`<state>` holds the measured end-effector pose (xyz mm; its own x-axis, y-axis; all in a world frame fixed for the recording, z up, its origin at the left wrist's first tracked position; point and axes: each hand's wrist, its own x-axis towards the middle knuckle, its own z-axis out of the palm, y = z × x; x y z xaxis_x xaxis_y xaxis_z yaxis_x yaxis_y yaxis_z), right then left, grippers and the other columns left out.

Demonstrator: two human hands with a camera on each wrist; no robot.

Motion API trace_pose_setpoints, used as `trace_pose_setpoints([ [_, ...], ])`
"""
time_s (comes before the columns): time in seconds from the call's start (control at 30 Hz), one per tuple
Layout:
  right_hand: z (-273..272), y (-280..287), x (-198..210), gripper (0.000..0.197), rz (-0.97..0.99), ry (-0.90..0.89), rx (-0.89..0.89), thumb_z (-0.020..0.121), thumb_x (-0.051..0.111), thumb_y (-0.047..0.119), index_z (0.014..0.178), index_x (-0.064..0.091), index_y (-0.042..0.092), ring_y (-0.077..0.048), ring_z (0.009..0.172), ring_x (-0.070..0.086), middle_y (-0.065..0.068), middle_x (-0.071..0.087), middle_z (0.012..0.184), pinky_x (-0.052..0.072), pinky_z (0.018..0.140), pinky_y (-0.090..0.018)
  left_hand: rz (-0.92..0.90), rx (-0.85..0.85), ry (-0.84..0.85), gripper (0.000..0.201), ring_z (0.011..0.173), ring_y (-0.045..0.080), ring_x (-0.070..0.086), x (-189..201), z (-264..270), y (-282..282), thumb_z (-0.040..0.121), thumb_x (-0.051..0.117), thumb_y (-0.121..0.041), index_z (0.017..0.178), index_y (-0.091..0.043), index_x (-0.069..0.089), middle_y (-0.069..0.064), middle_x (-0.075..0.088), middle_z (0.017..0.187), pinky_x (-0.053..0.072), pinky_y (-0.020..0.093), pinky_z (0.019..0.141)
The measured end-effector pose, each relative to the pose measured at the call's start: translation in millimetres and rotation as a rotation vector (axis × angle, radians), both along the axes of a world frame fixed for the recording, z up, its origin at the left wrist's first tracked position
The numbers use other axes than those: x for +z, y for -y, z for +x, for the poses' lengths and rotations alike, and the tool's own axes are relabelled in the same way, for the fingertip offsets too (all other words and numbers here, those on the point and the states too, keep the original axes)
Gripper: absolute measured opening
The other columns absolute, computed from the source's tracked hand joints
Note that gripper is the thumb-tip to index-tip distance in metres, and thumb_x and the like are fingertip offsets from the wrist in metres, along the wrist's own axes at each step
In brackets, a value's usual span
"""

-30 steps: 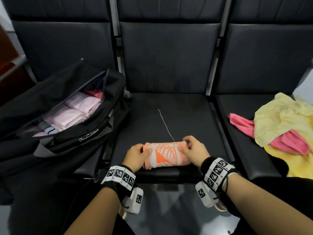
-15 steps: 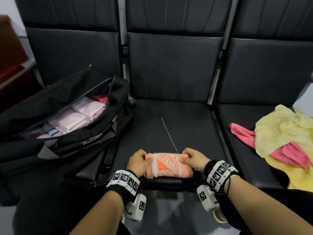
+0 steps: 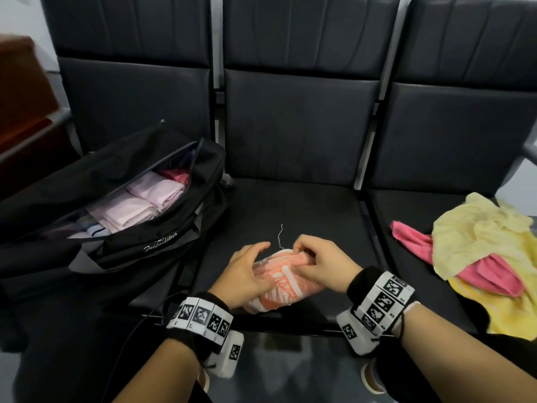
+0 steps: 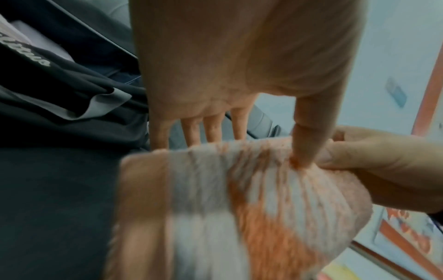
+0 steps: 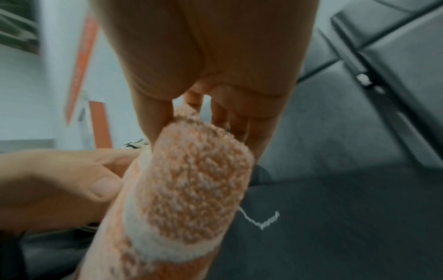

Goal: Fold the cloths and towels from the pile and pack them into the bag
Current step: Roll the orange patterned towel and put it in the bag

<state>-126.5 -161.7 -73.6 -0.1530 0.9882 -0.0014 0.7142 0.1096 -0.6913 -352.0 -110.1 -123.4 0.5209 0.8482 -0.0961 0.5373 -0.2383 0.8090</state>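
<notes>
Head view, read from the left with the rolled orange-and-white towel (image 3: pixel 283 282) as the landmark: well to the left of the roll a black bag (image 3: pixel 122 228) sits on the left seat, its top unzipped, with folded pale pink cloths (image 3: pixel 139 202) lying inside. The roll itself lies at the front of the middle seat (image 3: pixel 290 205), tilted so that its far end points away and to the right. A thin white thread (image 3: pixel 279 237) curls up from that far end.

The left hand (image 3: pixel 247 274) covers the near-left side of the roll. In the left wrist view its four fingers (image 4: pixel 213 127) reach down behind the towel's far edge, nearly straight and spread a little, while the thumb (image 4: pixel 309 136) presses into the top of the fabric — the towel sits between thumb and fingers.

The right hand (image 3: pixel 322 263) holds the roll's far right end with its fingers curled. In the right wrist view the rolled end fills the space under the palm, the thumb (image 5: pixel 153 117) on its left side and the other fingertips (image 5: pixel 239 123) tucked over the top edge — a pinch on the end fold.

Well to the right of the roll, on the right seat, a loose pile of yellow cloth (image 3: pixel 482 245) and pink cloth (image 3: pixel 412 242) lies unfolded.
</notes>
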Motion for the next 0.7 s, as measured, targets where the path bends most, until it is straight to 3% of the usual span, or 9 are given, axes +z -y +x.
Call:
trace_pose_setpoints([
  [0.07, -11.0, -2.4, 18.2, 0.025, 0.024, 0.100, 0.113, 0.072, 0.070, 0.032, 0.090, 0.053, 0.032, -0.010, 0.084, 0.055, 0.010, 0.056, 0.090, 0.050, 0.077, -0.038, -0.043, -0.076, 0.059, 0.093, 0.130, 0.003, 0.041, 12.3, 2.8, 2.4, 0.057, 0.076, -0.045, 0.142, -0.041, 0.041, -0.021, 0.044, 0.135, 0.038, 0.025, 0.109],
  [0.13, -19.6, -6.4, 31.0, 0.027, 0.020, 0.172, 0.180, 0.072, 0.068, 0.033, 0.095, 0.053, 0.034, -0.013, 0.090, 0.056, 0.012, 0.054, 0.096, 0.050, 0.080, -0.041, -0.125, -0.132, 0.112, 0.088, 0.120, 0.008, 0.058, 17.8, 5.2, 3.3, 0.056, 0.084, -0.033, 0.135, -0.043, 0.047, -0.013, 0.059, 0.130, 0.052, 0.035, 0.101],
  [0.2, -24.4, -10.8, 38.9, 0.029, 0.026, 0.194, 0.216, 0.075, 0.069, 0.032, 0.099, 0.054, 0.035, -0.012, 0.092, 0.056, 0.013, 0.054, 0.099, 0.050, 0.082, -0.042, -0.203, -0.156, 0.144, 0.078, 0.106, 0.011, 0.070, 22.5, 5.3, 4.5, 0.059, 0.088, -0.023, 0.127, -0.038, 0.054, -0.005, 0.071, 0.116, 0.058, 0.042, 0.092],
  [0.3, -28.4, -19.5, 47.6, 0.028, 0.049, 0.147, 0.273, 0.078, 0.073, 0.033, 0.101, 0.057, 0.034, -0.008, 0.095, 0.056, 0.015, 0.056, 0.101, 0.051, 0.084, -0.042, -0.235, -0.116, 0.194, 0.061, 0.099, 0.014, 0.073, 30.8, -0.1, 5.5, 0.064, 0.089, -0.019, 0.118, -0.028, 0.062, -0.001, 0.075, 0.107, 0.058, 0.045, 0.091],
  [0.43, -30.6, -31.9, 48.3, 0.031, 0.116, -0.103, 0.239, 0.074, 0.074, 0.035, 0.103, 0.063, 0.032, -0.004, 0.097, 0.062, 0.014, 0.065, 0.101, 0.053, 0.086, -0.035, -0.305, -0.059, 0.351, 0.046, 0.100, 0.024, 0.074, 43.6, -2.0, 4.8, 0.071, 0.087, -0.020, 0.113, -0.021, 0.067, 0.006, 0.076, 0.107, 0.059, 0.043, 0.089],
  [0.53, -28.4, -42.5, 47.5, 0.063, 0.096, -0.282, 0.078, 0.069, 0.073, 0.050, 0.127, 0.051, 0.039, 0.002, 0.102, 0.059, 0.018, 0.060, 0.113, 0.049, 0.086, -0.015, -0.273, 0.038, 0.421, 0.043, 0.098, 0.026, 0.074, 56.8, -0.3, -3.9, 0.075, 0.086, -0.018, 0.114, -0.016, 0.067, 0.009, 0.076, 0.106, 0.059, 0.035, 0.081],
  [0.57, -27.0, -46.4, 47.0, 0.073, 0.064, -0.327, 0.020, 0.070, 0.074, 0.052, 0.135, 0.043, 0.041, 0.002, 0.105, 0.058, 0.017, 0.057, 0.119, 0.049, 0.087, -0.014, -0.254, 0.085, 0.447, 0.042, 0.097, 0.025, 0.074, 61.2, -0.6, -8.0, 0.077, 0.084, -0.016, 0.115, -0.015, 0.067, 0.009, 0.076, 0.106, 0.059, 0.032, 0.079],
  [0.63, -23.5, -53.2, 42.6, 0.079, -0.040, -0.461, -0.034, 0.078, 0.078, 0.040, 0.144, 0.035, 0.033, -0.004, 0.113, 0.058, 0.010, 0.056, 0.127, 0.051, 0.095, -0.024, -0.241, 0.193, 0.535, 0.042, 0.099, 0.028, 0.074, 67.8, -2.1, -14.8, 0.078, 0.081, -0.012, 0.117, -0.010, 0.066, 0.012, 0.076, 0.107, 0.060, 0.034, 0.081],
  [0.7, -24.7, -58.8, 35.6, 0.068, -0.165, -0.589, 0.008, 0.083, 0.078, 0.025, 0.141, 0.042, 0.023, -0.013, 0.117, 0.061, 0.000, 0.059, 0.129, 0.053, 0.099, -0.037, -0.221, 0.292, 0.622, 0.044, 0.101, 0.031, 0.073, 72.5, -6.3, -21.3, 0.078, 0.080, -0.010, 0.119, -0.006, 0.065, 0.015, 0.075, 0.110, 0.059, 0.040, 0.085],
])
